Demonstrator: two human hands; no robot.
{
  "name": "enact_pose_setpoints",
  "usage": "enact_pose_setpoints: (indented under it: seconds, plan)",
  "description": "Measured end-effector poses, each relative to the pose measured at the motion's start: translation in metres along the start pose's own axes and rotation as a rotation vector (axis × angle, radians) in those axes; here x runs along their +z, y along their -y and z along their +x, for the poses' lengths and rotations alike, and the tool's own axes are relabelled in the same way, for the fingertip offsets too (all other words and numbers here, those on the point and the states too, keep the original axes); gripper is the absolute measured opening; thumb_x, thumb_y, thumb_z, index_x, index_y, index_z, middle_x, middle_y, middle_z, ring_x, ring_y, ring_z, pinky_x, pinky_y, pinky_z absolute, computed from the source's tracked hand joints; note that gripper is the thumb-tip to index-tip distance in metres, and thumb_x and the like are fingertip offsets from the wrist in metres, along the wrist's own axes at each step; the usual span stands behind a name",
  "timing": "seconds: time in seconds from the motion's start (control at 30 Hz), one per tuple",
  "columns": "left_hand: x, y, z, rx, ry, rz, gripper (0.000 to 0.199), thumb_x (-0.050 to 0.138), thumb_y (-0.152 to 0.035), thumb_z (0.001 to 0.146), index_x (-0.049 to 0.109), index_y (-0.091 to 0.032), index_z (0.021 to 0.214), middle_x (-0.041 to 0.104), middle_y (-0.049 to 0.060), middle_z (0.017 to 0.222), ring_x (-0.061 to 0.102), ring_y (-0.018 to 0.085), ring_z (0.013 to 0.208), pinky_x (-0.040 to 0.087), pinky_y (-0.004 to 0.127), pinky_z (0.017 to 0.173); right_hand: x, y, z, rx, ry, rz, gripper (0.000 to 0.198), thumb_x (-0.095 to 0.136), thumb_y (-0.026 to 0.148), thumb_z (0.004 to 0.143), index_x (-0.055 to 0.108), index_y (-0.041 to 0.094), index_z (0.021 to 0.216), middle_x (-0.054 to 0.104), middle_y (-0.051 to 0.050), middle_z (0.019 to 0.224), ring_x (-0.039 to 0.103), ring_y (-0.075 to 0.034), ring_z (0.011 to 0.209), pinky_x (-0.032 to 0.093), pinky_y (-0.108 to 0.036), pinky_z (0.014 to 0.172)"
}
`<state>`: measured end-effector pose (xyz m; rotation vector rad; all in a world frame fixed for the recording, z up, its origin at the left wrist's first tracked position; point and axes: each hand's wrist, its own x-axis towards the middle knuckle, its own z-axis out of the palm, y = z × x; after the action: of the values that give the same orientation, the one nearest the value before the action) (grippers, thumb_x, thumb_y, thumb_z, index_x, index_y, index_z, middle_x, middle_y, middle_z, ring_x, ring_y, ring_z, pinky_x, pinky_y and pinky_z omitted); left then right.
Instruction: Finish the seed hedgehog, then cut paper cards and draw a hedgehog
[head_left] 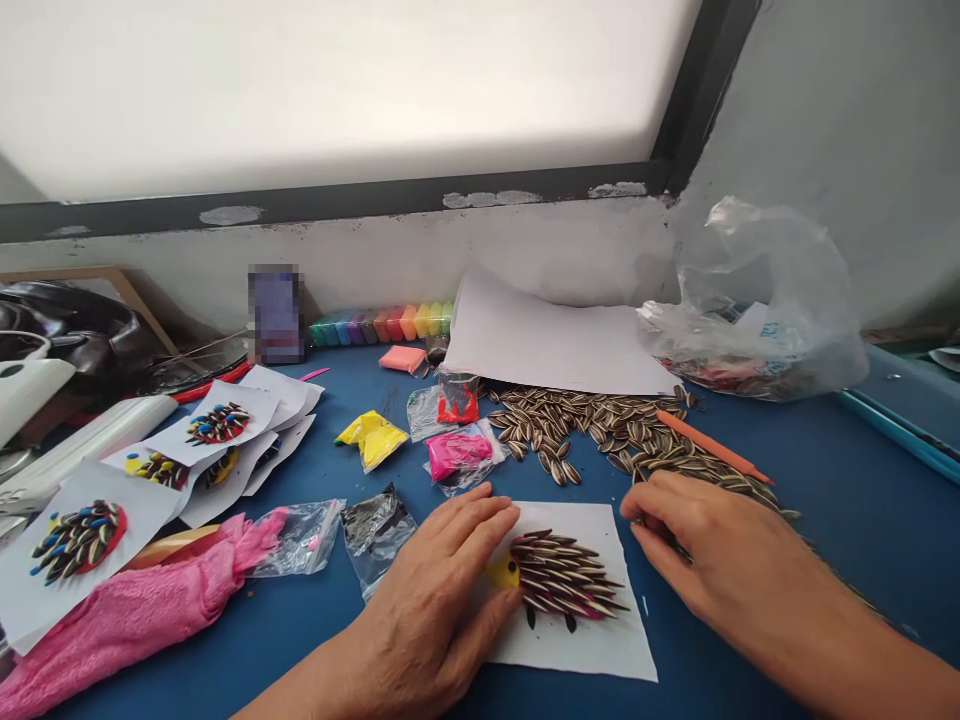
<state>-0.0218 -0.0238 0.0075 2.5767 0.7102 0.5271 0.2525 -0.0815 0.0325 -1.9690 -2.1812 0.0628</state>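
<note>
A white paper card (600, 655) lies in front of me, bearing a hedgehog figure (566, 575) with spines of striped sunflower seeds, a yellow clay head and dark small feet. My left hand (442, 590) rests over the card's left edge, fingers stretched out and thumb apart, beside the yellow head. To the right of the card, my right hand (697, 535) is closed, thumb and fingertips pressed together; whatever is between them is hidden. It sits at the near side of a spread pile of sunflower seeds (559, 425).
Opened clay packets lie beyond my left hand: yellow (373, 440), pink (459, 455), black (379, 525). An orange pen-like tool (712, 447) lies on the seeds. Finished cards (161, 480) and a pink cloth (165, 610) are left. White sheets (555, 340) and a plastic bag (780, 300) stand behind.
</note>
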Motion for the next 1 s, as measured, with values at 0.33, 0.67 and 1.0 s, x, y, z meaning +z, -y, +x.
enact_pose_setpoints:
  seconds: [0.33, 0.67, 1.0]
  plan:
    - [0.003, 0.001, -0.001, 0.014, -0.018, -0.047, 0.053, 0.052, -0.026, 0.098, 0.033, -0.024, 0.148, 0.051, 0.01, 0.146, 0.042, 0.027, 0.142, 0.043, 0.05, 0.115, 0.0, -0.009, 0.008, -0.02, -0.275, -0.039, 0.027, 0.043, 0.02, 0.092, 0.07, 0.024, 0.093, 0.075, -0.005, 0.09, 0.072, -0.022, 0.072, 0.054, -0.035, 0.056]
    - [0.01, 0.005, -0.005, 0.003, -0.013, -0.058, 0.055, 0.051, -0.028, 0.099, 0.031, -0.024, 0.15, 0.047, 0.01, 0.15, 0.038, 0.028, 0.144, 0.039, 0.051, 0.117, -0.001, -0.03, 0.013, -0.01, -0.286, -0.117, 0.026, 0.05, 0.023, 0.092, 0.073, 0.025, 0.079, 0.078, -0.007, 0.097, 0.066, -0.034, 0.119, 0.06, -0.037, 0.065]
    - [0.008, 0.004, -0.003, 0.012, -0.012, -0.055, 0.055, 0.052, -0.029, 0.099, 0.031, -0.024, 0.15, 0.048, 0.011, 0.149, 0.04, 0.029, 0.143, 0.04, 0.052, 0.116, 0.001, -0.031, 0.017, -0.066, -0.143, -0.054, 0.02, 0.053, 0.02, 0.091, 0.069, 0.025, 0.081, 0.073, -0.004, 0.088, 0.072, -0.026, 0.088, 0.058, -0.046, 0.081]
